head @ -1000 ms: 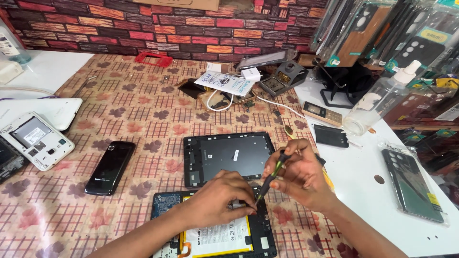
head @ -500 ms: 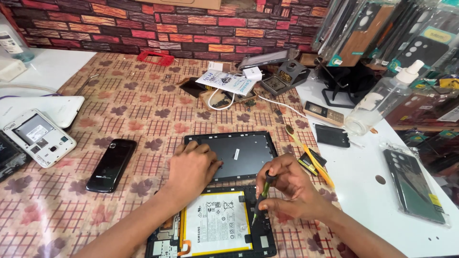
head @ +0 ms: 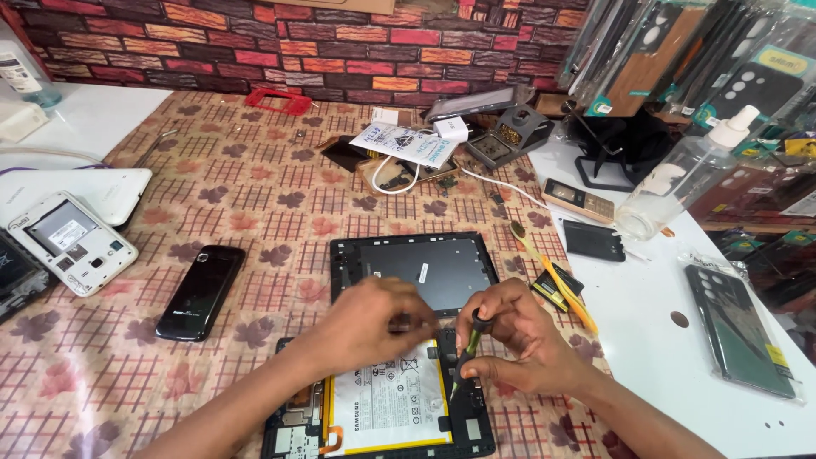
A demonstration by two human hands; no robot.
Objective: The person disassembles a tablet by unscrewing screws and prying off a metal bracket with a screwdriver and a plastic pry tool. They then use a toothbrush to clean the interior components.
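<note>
Here, a green-handled screwdriver (head: 466,357) is pinched upright in the right hand (head: 514,340), its tip set on the opened tablet (head: 382,408) lying beneath both hands. The left hand (head: 365,323) is curled, fingertips together, over the tablet's upper edge. Just beyond the hands a detached back cover (head: 416,268) is laid; a black phone (head: 201,291) is seen well to the left.

Both forearms are extended in from the lower edge, converging near centre. L hand (head: 365,327) is held palm-down, fingers curled inward toward the R hand (head: 518,340), knuckles up. R hand is closed in a pinch grip, thumb and index fingertips (head: 478,321) pressed together at top, remaining fingers folded beneath. Wrists are kept low; hands nearly touching.
</note>
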